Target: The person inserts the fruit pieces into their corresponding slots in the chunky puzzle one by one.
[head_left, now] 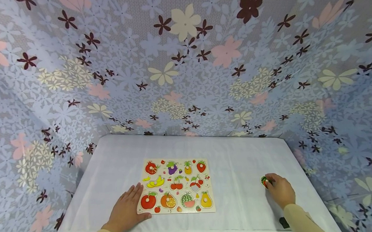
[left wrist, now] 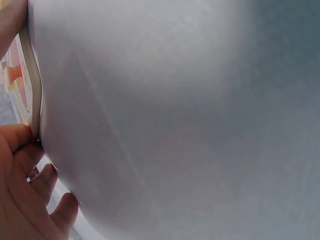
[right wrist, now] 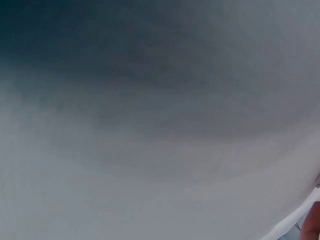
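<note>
A wooden fruit puzzle board [head_left: 182, 190] lies flat on the table, with knobs on most of its fruit pieces. My left hand [head_left: 126, 207] rests along its left edge, fingers extended and thumb at the lower left corner. In the left wrist view, the fingers [left wrist: 19, 137] touch the board's side [left wrist: 33, 82]. Off to the right of the board, my right hand [head_left: 281, 189] pinches a small watermelon puzzle piece [head_left: 263, 181] between thumb and fingers. The board's watermelon picture [head_left: 187, 200] shows no knob. In the right wrist view only a fingertip [right wrist: 312, 222] appears, and the piece is hidden.
A white cloth covers the table [head_left: 237, 162]. Flowered fabric [head_left: 185, 95] hangs behind it and on both sides. A small black object [head_left: 283, 223] is beside the right sleeve [head_left: 300, 219].
</note>
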A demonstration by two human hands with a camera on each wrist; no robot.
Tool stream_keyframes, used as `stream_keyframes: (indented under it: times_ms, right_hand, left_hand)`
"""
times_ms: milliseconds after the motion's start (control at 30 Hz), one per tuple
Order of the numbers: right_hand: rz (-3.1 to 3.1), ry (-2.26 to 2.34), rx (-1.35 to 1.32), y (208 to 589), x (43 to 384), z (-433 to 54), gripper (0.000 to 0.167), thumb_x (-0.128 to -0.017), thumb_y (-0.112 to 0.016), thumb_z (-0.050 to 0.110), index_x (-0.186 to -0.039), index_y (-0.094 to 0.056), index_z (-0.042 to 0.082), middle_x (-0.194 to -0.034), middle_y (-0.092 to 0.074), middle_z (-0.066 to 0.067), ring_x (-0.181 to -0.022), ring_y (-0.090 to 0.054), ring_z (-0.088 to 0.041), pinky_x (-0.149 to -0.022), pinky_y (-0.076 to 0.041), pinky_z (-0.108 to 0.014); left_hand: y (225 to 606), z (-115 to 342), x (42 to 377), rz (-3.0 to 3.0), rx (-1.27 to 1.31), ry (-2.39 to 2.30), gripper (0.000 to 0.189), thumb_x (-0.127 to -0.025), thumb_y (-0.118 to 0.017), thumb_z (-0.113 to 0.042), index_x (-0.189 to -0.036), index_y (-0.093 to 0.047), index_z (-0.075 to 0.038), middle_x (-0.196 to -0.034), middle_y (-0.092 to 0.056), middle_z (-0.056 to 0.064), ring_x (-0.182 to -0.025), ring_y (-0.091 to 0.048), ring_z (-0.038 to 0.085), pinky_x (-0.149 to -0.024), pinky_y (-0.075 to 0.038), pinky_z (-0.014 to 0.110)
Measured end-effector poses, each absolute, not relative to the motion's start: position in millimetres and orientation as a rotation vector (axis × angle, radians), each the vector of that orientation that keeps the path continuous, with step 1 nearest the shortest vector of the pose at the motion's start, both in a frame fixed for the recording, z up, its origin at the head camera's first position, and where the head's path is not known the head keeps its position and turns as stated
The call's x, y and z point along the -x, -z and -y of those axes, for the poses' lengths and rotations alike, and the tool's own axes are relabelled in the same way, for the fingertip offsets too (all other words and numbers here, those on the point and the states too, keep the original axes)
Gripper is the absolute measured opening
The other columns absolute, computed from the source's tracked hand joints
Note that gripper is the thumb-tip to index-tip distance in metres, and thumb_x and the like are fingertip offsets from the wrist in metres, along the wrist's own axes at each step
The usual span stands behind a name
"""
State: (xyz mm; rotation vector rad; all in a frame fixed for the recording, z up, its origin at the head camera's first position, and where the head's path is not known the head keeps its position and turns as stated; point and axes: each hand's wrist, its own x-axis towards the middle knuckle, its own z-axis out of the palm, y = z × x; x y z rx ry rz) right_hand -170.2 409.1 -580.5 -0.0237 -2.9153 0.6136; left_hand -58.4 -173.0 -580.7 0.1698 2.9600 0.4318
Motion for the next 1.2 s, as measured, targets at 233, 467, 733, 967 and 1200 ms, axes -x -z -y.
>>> stream_keyframes:
  times_ms: [233,467,733,967,1200]
  right_hand:
    - [2.972,-0.583,0.075,579.0,171.3,-409.1,0.031,-0.091,-0.070,0.014,-0.119,-0.067,0.002,-0.109,-0.068,-0.021,-0.096,-0.064,-0.042,-0.072,-0.051,-0.058]
    - [3.025,-0.528,0.012,580.8,169.8,-412.2,0.038,-0.088,-0.076,0.020,-0.120,-0.068,0.003,-0.117,-0.064,-0.026,-0.102,-0.061,-0.046,-0.079,-0.050,-0.062]
    - [3.008,-0.573,-0.046,580.4,168.2,-410.5,0.037,-0.085,-0.079,0.017,-0.119,-0.069,0.002,-0.117,-0.064,-0.025,-0.103,-0.061,-0.045,-0.082,-0.049,-0.061]
    - [2.989,-0.530,-0.093,580.3,169.9,-408.1,0.036,-0.082,-0.080,0.015,-0.115,-0.070,0.003,-0.113,-0.065,-0.024,-0.099,-0.063,-0.043,-0.079,-0.051,-0.059]
    - [2.962,-0.506,-0.124,581.9,171.1,-407.4,0.037,-0.081,-0.080,0.014,-0.114,-0.069,0.003,-0.110,-0.066,-0.022,-0.096,-0.064,-0.041,-0.078,-0.051,-0.058]
  left_hand:
    - [577.8,172.1,57.4,-2.963,-0.170,-0.442,0.114,-0.068,-0.075,-0.073,-0.153,-0.039,-0.004,-0.158,-0.035,0.011,-0.144,-0.030,0.035,-0.113,-0.028,0.059]
    - [575.3,171.7,57.3,-2.954,-0.164,-0.444,0.114,-0.068,-0.076,-0.071,-0.152,-0.039,-0.004,-0.158,-0.035,0.012,-0.144,-0.030,0.036,-0.113,-0.028,0.059]
    - [580.4,172.1,58.2,-2.971,-0.173,-0.454,0.114,-0.067,-0.076,-0.072,-0.152,-0.040,-0.004,-0.158,-0.036,0.012,-0.144,-0.031,0.036,-0.113,-0.028,0.059]
    - [578.1,172.4,57.1,-2.964,-0.175,-0.460,0.114,-0.068,-0.076,-0.071,-0.152,-0.040,-0.003,-0.158,-0.035,0.012,-0.144,-0.030,0.036,-0.114,-0.028,0.058]
    - [578.2,172.1,57.5,-2.951,-0.160,-0.438,0.115,-0.068,-0.075,-0.072,-0.153,-0.039,-0.004,-0.158,-0.035,0.012,-0.145,-0.029,0.035,-0.114,-0.027,0.058]
